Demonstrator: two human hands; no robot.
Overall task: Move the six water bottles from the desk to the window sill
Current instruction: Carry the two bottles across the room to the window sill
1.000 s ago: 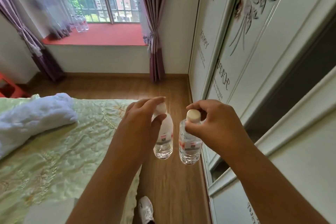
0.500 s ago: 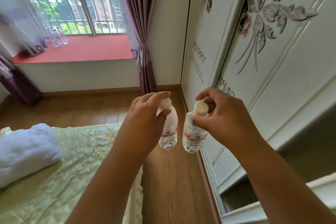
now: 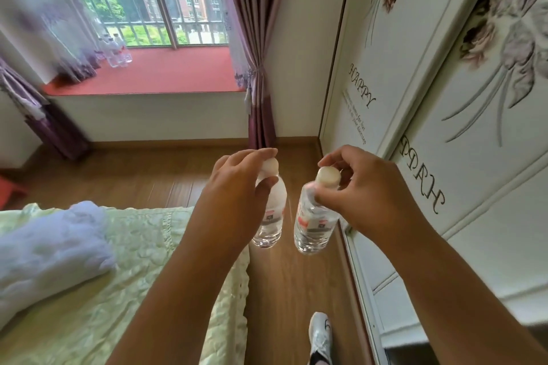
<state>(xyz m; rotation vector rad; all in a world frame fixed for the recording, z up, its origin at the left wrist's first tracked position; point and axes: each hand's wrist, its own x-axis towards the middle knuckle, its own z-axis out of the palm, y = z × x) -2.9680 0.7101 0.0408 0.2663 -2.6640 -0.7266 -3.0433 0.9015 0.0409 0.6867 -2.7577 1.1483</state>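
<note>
Two water bottles are being carried toward the window sill (image 3: 166, 74), which is now looming larger and nearer than a second ago; the bed (image 3: 142, 261) is being passed on the left and the wardrobe (image 3: 444, 115) on the right. That advance is judged to mean the walking leg is well under way, with the setting-down not yet begun.

The left bottle (image 3: 271, 216) is being pinched at its cap by the fingers (image 3: 261, 154) of the left hand (image 3: 234, 195), and is hanging below them. The right bottle (image 3: 312, 225) is being gripped at neck and cap by the right hand (image 3: 364, 195), its body tilted slightly inward beneath the fingers.

Both bottles are clear, filled with water, white-capped, and banded by a pale label with red marks. Far ahead of the fingers, a cluster of similar bottles (image 3: 117, 50) is being kept on the sill's left end, beside the sheer curtain (image 3: 38, 24); their number cannot be told through the blur.
</note>
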